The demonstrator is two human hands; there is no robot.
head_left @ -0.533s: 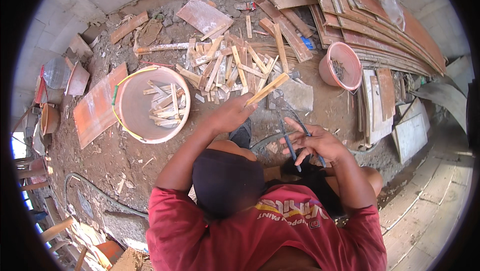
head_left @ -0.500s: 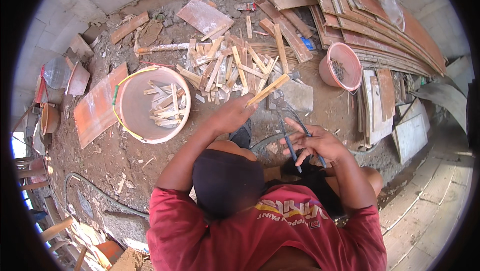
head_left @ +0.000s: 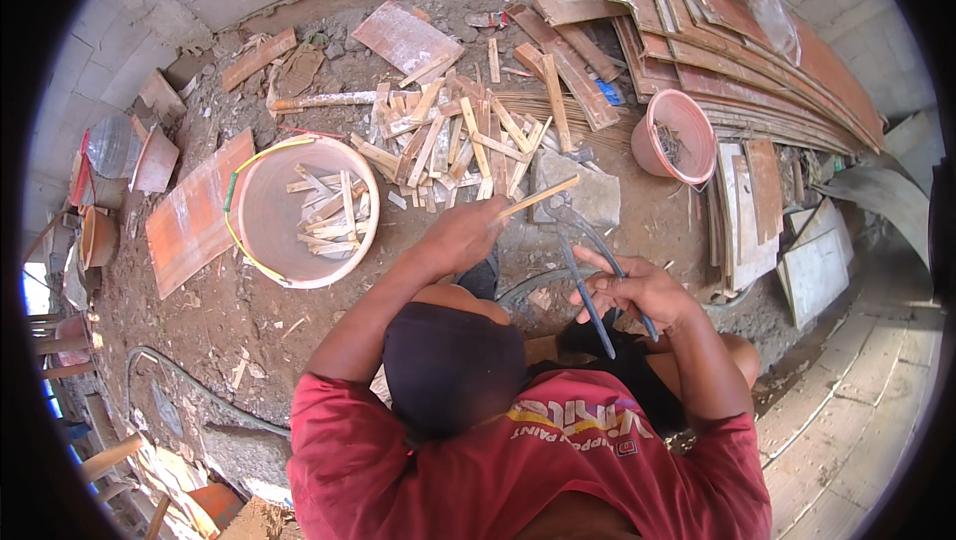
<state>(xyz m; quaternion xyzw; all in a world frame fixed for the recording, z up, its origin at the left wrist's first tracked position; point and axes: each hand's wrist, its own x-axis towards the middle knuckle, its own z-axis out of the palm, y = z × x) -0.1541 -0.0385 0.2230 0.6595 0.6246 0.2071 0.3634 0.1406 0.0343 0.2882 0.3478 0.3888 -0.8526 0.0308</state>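
My left hand point(head_left: 464, 235) grips a narrow wooden strip point(head_left: 541, 196) that points away to the right. In my right hand point(head_left: 637, 293) is a pair of pincers point(head_left: 590, 293) with blue handles spread apart and the fingers around them. The head of the pincers lies right by the strip; whether the jaws touch it I cannot tell. Both are above a flat grey stone block point(head_left: 597, 194). Just beyond my left hand is a heap of short wooden strips point(head_left: 438, 142).
To the left stands a large pale bucket point(head_left: 370, 210) with wood pieces inside. A smaller pink bucket point(head_left: 647, 147) holds thin bits, perhaps nails. Stacked boards point(head_left: 767, 72) fill the back right. A reddish panel point(head_left: 194, 216) lies left; a hose point(head_left: 199, 381) crosses the dirt floor.
The wooden strip has turned and come down closer to the pincers' head. My left hand has shifted slightly left and nearer; the pincers have moved a little to the right.
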